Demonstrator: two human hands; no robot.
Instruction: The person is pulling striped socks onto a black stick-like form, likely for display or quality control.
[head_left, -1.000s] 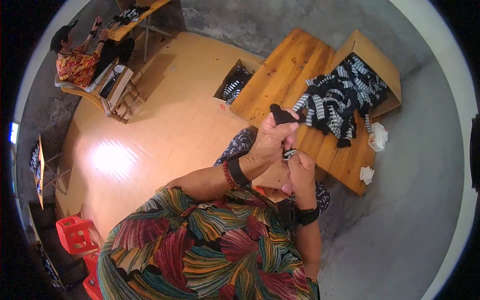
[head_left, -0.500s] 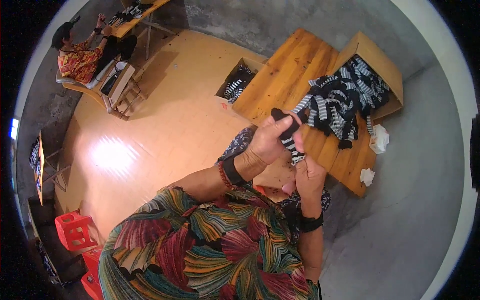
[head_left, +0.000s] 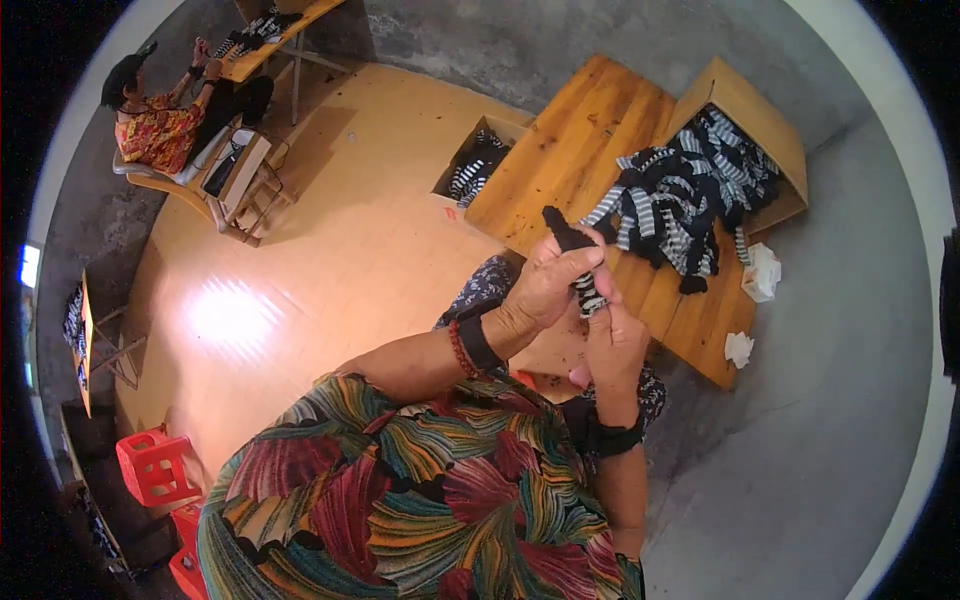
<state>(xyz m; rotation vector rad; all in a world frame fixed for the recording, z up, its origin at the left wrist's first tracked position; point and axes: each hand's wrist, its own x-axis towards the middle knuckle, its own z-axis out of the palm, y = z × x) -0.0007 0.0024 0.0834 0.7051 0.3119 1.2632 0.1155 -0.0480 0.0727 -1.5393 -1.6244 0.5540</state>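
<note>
Hands (head_left: 545,287) (head_left: 615,347) on striped knit (head_left: 567,234), carton (head_left: 506,129) (marking (head_left: 451,213) unreadable)

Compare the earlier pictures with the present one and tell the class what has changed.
First the left hand and right hand drew apart along the knit piece, baring more stripes; then the right hand moved back up and leftward, closer to the left, hiding some. Both hold it throughout. The striped pile, the cardboard box beside it and the seated co-worker stayed put.
</note>
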